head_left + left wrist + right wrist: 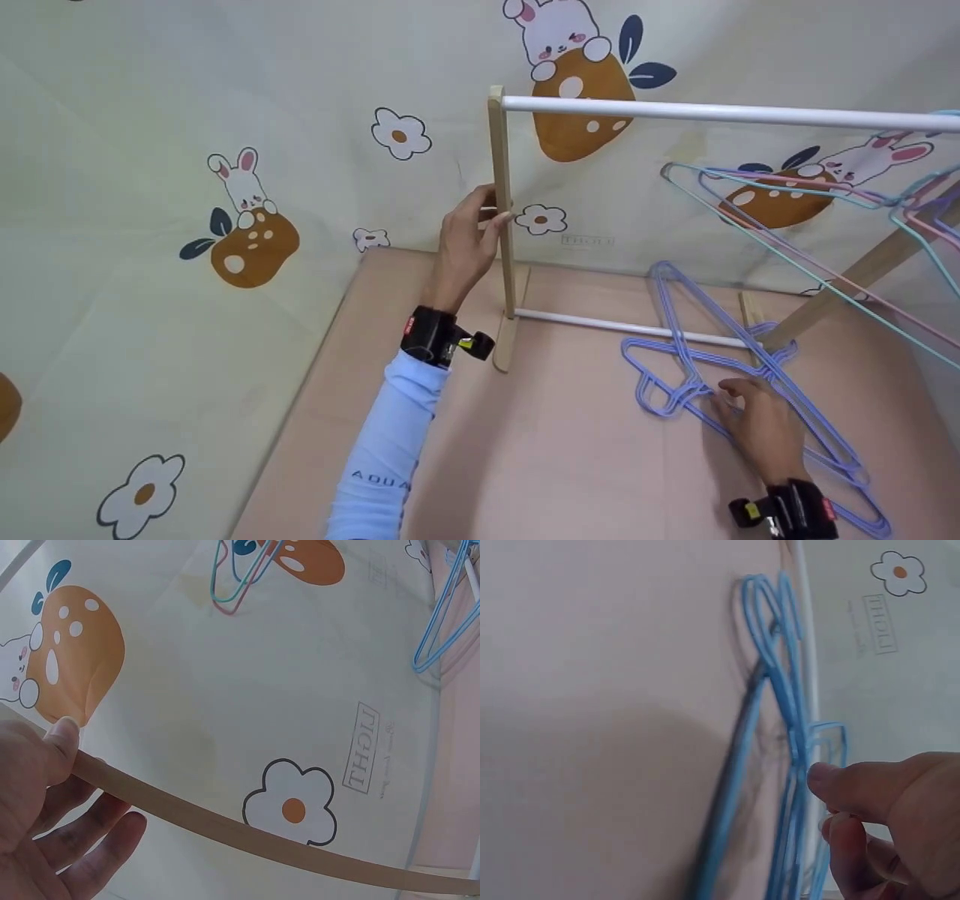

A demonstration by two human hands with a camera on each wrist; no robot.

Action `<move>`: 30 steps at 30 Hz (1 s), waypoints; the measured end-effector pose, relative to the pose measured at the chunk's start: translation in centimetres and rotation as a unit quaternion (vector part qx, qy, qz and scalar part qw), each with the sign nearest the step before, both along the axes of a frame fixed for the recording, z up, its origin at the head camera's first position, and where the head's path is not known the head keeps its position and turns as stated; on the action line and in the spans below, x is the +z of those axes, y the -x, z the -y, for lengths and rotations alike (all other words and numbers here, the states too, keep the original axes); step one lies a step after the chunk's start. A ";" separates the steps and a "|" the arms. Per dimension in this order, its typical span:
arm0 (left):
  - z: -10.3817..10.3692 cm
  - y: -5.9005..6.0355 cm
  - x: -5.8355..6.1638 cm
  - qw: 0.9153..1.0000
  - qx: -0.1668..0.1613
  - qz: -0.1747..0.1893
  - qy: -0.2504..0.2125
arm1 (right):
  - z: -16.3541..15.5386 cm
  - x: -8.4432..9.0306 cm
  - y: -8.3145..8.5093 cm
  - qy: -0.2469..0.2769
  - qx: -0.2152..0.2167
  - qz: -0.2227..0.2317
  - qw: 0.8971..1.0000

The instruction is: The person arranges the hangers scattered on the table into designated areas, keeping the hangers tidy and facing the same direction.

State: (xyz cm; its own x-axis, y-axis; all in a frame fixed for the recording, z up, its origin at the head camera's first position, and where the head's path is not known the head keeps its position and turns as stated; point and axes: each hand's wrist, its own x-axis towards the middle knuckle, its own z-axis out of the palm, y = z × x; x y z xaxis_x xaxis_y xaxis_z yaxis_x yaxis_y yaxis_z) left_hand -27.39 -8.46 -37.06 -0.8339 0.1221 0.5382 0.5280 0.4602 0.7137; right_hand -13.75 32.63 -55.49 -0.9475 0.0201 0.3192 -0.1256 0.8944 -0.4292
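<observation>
My left hand (469,236) holds the wooden upright (501,157) of a small clothes rack. In the left wrist view, the thumb lies on the near side of the wooden strip (225,835) and fingers pass behind it. Several blue-purple clothes hangers (679,349) lie overlapping at the rack's foot. Close above them is my right hand (765,431), thumb and fingers bent loosely with a gap between them. In the right wrist view, the thumb tip is right beside the blue hangers (795,735); whether it touches them I cannot tell.
A white top bar (705,111) and a lower white bar (600,322) join the rack's sides. Green, pink and purple hangers (795,259) hang at the right. Behind stands a wall covering (315,90) printed with rabbits and flowers. The surface (577,450) is pinkish.
</observation>
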 end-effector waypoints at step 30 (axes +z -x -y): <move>-0.1 -0.2 0.1 1.000 -0.003 0.003 -0.009 | 0.0 -1.4 -0.4 0.003 -0.033 -0.043 0.999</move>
State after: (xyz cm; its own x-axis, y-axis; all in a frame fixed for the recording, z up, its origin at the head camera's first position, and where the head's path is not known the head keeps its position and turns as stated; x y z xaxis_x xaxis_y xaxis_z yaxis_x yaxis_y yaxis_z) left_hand -27.21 -8.38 -36.94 -0.8359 0.1177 0.5361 0.5273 0.4431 0.7250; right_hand -13.31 32.66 -56.87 -0.9131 0.0848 0.3988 -0.1023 0.8992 -0.4255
